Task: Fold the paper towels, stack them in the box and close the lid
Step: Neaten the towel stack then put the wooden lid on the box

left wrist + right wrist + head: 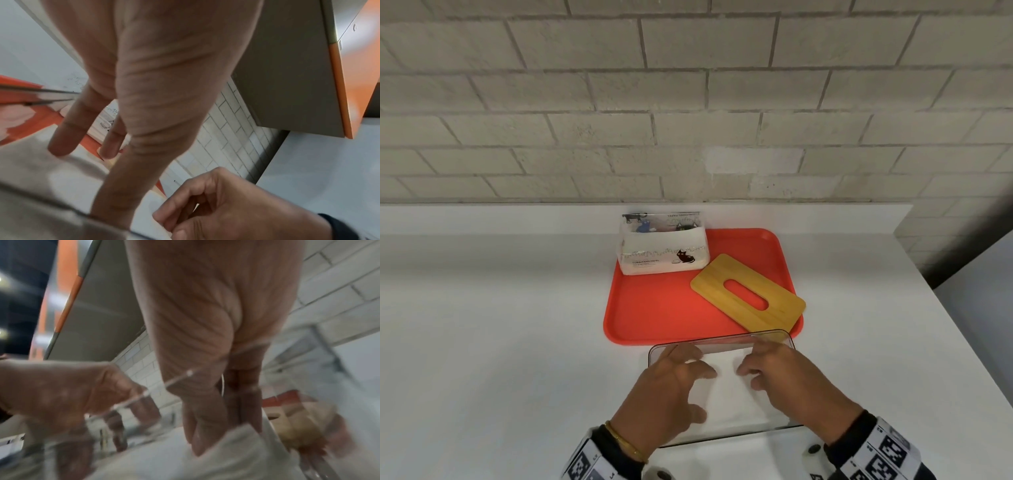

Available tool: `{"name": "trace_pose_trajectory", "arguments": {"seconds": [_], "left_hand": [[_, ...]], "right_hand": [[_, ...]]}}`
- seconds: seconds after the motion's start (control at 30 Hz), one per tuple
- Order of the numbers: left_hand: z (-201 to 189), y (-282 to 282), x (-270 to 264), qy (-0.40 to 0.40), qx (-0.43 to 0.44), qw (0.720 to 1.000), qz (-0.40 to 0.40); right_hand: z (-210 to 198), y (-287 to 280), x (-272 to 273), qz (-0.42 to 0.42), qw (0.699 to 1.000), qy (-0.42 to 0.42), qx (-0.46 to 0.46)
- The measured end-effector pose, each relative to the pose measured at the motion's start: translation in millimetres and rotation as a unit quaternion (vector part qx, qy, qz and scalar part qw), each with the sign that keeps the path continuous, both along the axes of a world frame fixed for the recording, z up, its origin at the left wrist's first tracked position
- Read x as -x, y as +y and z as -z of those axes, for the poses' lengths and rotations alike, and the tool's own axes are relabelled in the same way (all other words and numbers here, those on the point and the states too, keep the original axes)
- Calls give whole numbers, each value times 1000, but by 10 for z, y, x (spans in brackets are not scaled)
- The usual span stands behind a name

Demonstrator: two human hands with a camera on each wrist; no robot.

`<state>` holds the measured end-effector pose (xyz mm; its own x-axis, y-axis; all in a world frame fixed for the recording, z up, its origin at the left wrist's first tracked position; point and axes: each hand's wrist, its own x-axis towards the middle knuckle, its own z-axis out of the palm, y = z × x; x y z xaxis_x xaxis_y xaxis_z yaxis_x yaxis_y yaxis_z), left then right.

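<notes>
Both hands down inside clear box (774, 332), on white counter (500, 342), just in front of the person. Left hand (671, 387): fingers (65, 129) spread apart, mostly straight, tips pressing on folded paper towel (726, 387), gripping nothing. Right hand (791, 380): fingers (197, 426) bent down, tips on same towel at its right side; pinching or only pressing, cannot tell, blurred. Towel lies flat on box bottom, between the two hands. Gold bracelet (623, 442) on left wrist. Box open on top. Behind box, touching or just beside its far edge: red tray (654, 308). On tray, near right: wooden lid (756, 284) with oval slot, flat, set at an angle. Far left of tray: tissue pack (664, 253) with cat print, top open. Brick wall (688, 102) at back.
</notes>
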<state>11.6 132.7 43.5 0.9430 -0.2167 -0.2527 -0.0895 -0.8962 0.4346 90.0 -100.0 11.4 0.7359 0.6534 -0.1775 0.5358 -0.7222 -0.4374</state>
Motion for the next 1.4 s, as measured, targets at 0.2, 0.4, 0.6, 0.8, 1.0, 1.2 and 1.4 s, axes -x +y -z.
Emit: {"name": "trace_pose_trajectory", "arguments": {"seconds": [0.2, 0.4, 0.6, 0.8, 1.0, 1.2, 1.4], "left_hand": [[-142, 278, -190, 49, 68, 995, 62], [-708, 1070, -961, -100, 137, 973, -154], [-444, 1374, -1974, -144, -3, 966, -217], [-13, 1381, -2567, -24, -81, 984, -158], [281, 1439, -2801, 26, -149, 981, -125], [317, 1516, -2833, -6, -220, 966, -133], [295, 1511, -2786, 6, -190, 973, -133]], "right_hand": [[-62, -109, -56, 94, 985, -104, -97], [86, -188, -88, 248, 950, -151, -116], [189, -189, -118, 251, 946, -91, -184], [199, -190, -110, 258, 944, -84, -190], [207, -176, -97, 266, 941, -93, -188], [162, -162, -92, 260, 942, -109, -183], [171, -163, -95, 266, 941, -109, -179]]}}
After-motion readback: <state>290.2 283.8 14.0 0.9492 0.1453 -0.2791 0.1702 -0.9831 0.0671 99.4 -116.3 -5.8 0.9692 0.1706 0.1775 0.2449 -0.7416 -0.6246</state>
